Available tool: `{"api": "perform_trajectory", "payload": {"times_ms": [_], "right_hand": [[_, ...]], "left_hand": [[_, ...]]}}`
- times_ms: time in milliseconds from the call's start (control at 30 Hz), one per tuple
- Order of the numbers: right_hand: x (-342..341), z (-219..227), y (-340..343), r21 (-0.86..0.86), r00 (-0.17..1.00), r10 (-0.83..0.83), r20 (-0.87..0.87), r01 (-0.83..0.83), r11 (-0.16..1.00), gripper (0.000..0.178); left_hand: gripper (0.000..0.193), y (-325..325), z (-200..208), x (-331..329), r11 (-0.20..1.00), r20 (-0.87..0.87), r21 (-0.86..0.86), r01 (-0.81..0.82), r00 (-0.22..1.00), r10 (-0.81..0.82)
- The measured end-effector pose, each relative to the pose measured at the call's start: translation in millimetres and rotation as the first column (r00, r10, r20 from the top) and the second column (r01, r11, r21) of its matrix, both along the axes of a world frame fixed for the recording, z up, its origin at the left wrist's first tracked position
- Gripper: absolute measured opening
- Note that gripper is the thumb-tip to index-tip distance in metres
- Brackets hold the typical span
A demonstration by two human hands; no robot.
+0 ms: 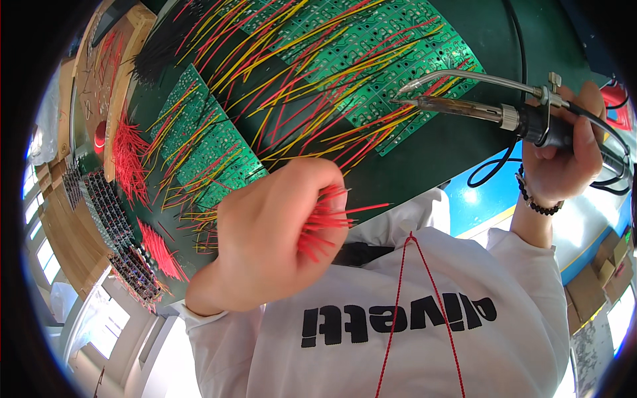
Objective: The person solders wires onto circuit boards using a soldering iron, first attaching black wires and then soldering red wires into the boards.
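My left hand point(265, 232) is closed around a bundle of short red wires point(322, 229), whose ends stick out of the fist to the right. My right hand point(564, 152) grips a soldering iron point(464, 107) by its dark handle. A curved metal feed tube point(478, 76) is clamped to the iron, and its end sits close to the tip. The tip is over a large green circuit board panel point(391, 53) with red, yellow and black wires standing from it. A smaller green board panel point(229, 156), wired likewise, lies just beyond my left hand.
Loose red wires point(129, 159) lie at the left beside a wooden tray point(126, 86), with another red pile point(159, 249) nearer. Stacked populated boards point(106, 205) line the left edge. Black wires point(162, 53) lie at the far left. A black cable point(521, 40) crosses the green mat point(491, 20).
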State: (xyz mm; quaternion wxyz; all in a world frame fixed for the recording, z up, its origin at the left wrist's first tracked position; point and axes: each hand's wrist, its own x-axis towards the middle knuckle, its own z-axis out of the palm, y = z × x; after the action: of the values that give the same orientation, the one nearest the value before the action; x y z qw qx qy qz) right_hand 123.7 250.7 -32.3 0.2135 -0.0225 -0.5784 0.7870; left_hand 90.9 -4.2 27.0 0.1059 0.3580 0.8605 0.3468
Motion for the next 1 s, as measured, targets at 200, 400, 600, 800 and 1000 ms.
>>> {"api": "perform_trajectory", "payload": {"times_ms": [200,400,600,800,1000], "right_hand": [[5.3,-6.2,10.4,-0.051,0.997,0.070,-0.046,-0.072,0.996,0.026],[8.2,-13.8,21.9,-0.104,0.980,0.162,-0.111,-0.174,0.979,0.023],[20.1,-2.8,18.4,-0.113,0.991,0.124,0.058,-0.116,0.987,0.021],[22.1,-7.7,6.9,0.070,0.997,0.073,-0.018,-0.071,0.995,0.024],[23.8,-8.6,10.5,0.035,0.990,0.138,-0.033,-0.136,0.990,0.024]], "left_hand": [[0.010,-6.0,3.0,-3.5,0.915,0.765,0.202,-0.349,0.639,0.074],[0.008,3.6,-1.7,4.5,0.949,0.424,0.053,-0.310,0.868,0.260],[0.014,1.1,-23.8,6.9,0.995,-0.437,0.020,0.101,0.896,-0.082],[0.020,-0.8,-38.9,3.8,0.978,-0.605,-0.092,0.188,0.769,-0.205],[0.022,5.2,-46.2,2.7,0.973,-0.626,-0.087,0.212,0.749,-0.218]]}}
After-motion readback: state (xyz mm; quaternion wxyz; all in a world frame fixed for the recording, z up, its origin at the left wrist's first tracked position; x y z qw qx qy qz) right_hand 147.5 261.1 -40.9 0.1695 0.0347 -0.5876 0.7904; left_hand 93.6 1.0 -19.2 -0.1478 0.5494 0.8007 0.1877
